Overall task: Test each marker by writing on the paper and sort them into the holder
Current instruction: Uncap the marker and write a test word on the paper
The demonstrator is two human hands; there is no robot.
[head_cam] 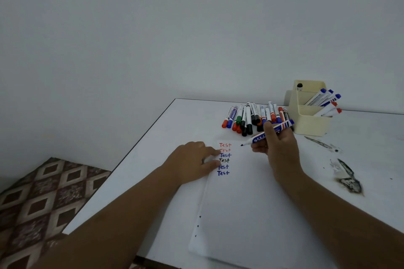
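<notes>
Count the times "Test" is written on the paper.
6, in one column near the top left of the paper: two red on top, then blue, black and two blue. The left hand covers part of some; more could be hidden under it.

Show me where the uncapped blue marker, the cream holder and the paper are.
uncapped blue marker (260,137): head view, on its barrel.
cream holder (310,124): head view, on its front wall.
paper (240,214): head view, on its blank middle.
</notes>
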